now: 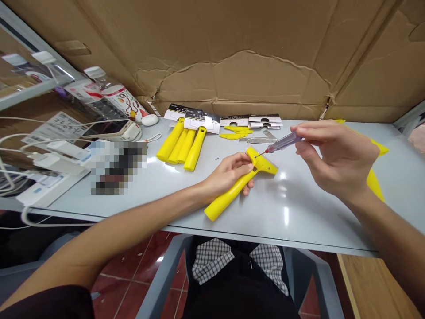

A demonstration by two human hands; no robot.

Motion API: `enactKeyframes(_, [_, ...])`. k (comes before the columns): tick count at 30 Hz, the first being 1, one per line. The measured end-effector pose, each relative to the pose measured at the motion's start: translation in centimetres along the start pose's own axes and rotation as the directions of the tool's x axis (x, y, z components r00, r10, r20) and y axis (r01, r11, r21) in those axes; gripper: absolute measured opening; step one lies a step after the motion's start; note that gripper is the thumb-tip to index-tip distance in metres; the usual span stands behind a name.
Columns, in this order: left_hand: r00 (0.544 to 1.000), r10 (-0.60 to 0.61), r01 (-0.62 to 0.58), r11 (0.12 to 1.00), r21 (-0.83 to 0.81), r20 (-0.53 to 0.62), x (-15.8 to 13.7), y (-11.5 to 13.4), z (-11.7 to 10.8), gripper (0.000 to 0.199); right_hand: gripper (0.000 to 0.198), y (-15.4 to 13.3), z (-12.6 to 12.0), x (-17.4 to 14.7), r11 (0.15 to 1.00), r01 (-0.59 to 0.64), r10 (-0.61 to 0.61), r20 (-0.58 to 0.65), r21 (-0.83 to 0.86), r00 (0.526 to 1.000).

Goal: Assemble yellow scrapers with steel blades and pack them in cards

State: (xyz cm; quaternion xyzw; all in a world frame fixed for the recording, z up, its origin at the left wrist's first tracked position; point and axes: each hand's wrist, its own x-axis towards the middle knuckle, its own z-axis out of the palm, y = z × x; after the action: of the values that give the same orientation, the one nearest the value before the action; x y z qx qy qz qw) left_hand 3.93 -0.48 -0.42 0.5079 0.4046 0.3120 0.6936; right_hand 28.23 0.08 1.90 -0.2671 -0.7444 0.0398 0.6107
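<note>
My left hand (234,173) is closed around the neck of a yellow scraper (229,195), whose wide head points up and away from me. Pinched between the fingers of my right hand (335,155) is a screwdriver (283,142) with a clear purple handle. Its thin shaft slants down to the left, and the tip meets a screw on the scraper head. A second screw shows near the head's right corner. Behind the head lie metal blades (257,139) and flat yellow pieces (235,132). One small screw (217,158) rests on the table left of the scraper.
Several yellow handles (181,141) with black-and-white cards lie at the back left. More cards (264,120) sit against the cardboard wall (265,84). Other yellow parts (375,184) are partly behind my right hand. Bottles (116,93), a power strip (56,181) and cables crowd the left.
</note>
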Motion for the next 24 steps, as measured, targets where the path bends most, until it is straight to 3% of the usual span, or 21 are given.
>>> enactKeyframes(6, [1.000,0.002,-0.002,1.000,0.001,-0.019,-0.05,-0.07,0.08,0.018,0.010,-0.42,-0.14,0.02,0.997,-0.074,0.074,0.003,-0.023,0.997])
enactKeyframes(13, [1.000,0.003,-0.004,1.000,-0.017,-0.027,0.01,-0.20,-0.02,0.019,0.011,-0.81,-0.27,0.00,0.991,-0.115,0.116,0.010,-0.075,0.993])
enactKeyframes(21, [1.000,0.008,-0.009,1.000,-0.015,-0.021,-0.02,-0.14,-0.03,0.016,0.015,-0.51,-0.04,-0.28,0.992,-0.122,0.123,0.035,-0.011,0.992])
enactKeyframes(24, [1.000,0.008,-0.008,1.000,-0.014,-0.017,0.03,-0.15,-0.07,0.017,0.021,-0.40,-0.04,-0.20,0.998,-0.046,0.047,0.015,-0.046,0.999])
